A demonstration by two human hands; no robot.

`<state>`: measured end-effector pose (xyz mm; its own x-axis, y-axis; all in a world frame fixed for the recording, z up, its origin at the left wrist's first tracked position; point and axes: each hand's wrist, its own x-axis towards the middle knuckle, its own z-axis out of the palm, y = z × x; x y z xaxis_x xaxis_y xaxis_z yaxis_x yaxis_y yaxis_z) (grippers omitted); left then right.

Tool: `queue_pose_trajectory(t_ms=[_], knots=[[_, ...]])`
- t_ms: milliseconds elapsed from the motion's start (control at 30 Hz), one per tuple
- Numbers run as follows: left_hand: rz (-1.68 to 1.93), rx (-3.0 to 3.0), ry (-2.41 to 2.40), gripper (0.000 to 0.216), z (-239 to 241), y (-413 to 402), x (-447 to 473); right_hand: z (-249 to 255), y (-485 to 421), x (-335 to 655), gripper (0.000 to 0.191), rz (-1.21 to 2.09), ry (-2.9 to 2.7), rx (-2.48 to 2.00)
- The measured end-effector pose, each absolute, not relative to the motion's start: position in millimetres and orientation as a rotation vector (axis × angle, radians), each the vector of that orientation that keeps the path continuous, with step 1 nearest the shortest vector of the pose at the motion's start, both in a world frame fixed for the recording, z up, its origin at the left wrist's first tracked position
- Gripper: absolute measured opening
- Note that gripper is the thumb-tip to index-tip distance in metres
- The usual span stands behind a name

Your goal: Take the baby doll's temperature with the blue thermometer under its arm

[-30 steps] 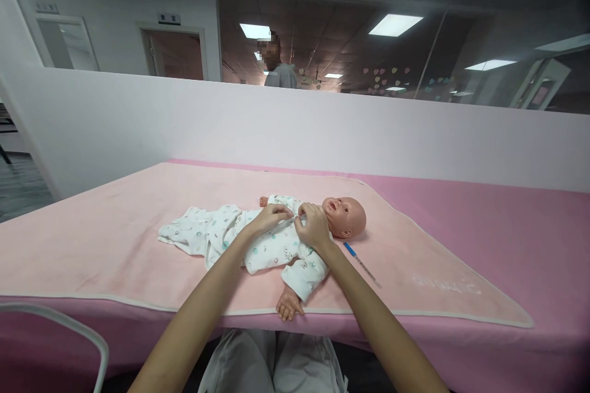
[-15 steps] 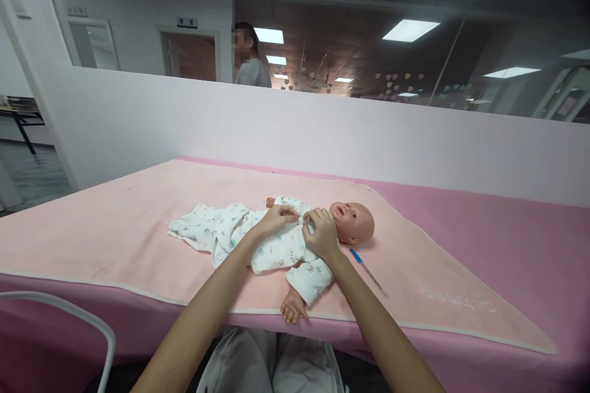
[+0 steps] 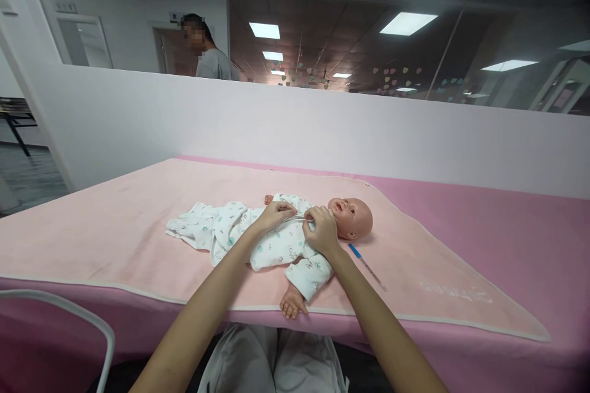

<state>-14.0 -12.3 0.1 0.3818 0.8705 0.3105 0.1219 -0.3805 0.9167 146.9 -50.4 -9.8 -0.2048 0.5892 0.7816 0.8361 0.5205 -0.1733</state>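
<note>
A baby doll (image 3: 353,218) lies on its back on a pale pink blanket (image 3: 115,233), head to the right. It wears a white printed romper (image 3: 271,249). My left hand (image 3: 275,214) rests on the doll's chest, fingers curled and pinching the romper's front edge. My right hand (image 3: 320,230) is closed on the fabric near the collar, just beside the doll's chin. The two hands are a few centimetres apart. The doll's bare hand (image 3: 292,304) reaches the table's near edge.
A thin blue-tipped thermometer (image 3: 366,265) lies on the blanket right of the doll. The darker pink tabletop (image 3: 507,239) extends to the right. A white partition wall (image 3: 295,129) stands behind. A person in grey (image 3: 209,58) is beyond it. A white chair rail (image 3: 69,325) is at lower left.
My hands stay on the romper's chest with small finger shifts. The person behind the partition has walked to the left. My view has shifted slightly.
</note>
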Motion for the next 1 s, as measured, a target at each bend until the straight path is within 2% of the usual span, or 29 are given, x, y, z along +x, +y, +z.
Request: queue_pose_trajectory(t_ms=[367,600,1000], knots=[[1.056,1.8,0.845,0.02,9.8,-21.8,-14.7,-10.4,-50.1,146.6,0.017,-0.403,-1.91,-1.135],[0.928,1.904,0.849,0.03,4.1,-18.4,-18.9,-11.5,-48.9,146.5,0.013,-0.365,-1.883,-1.127],[1.035,1.97,0.916,0.027,1.4,-19.9,-16.0,-13.2,-47.5,146.4,0.008,-0.353,-1.877,-1.14]])
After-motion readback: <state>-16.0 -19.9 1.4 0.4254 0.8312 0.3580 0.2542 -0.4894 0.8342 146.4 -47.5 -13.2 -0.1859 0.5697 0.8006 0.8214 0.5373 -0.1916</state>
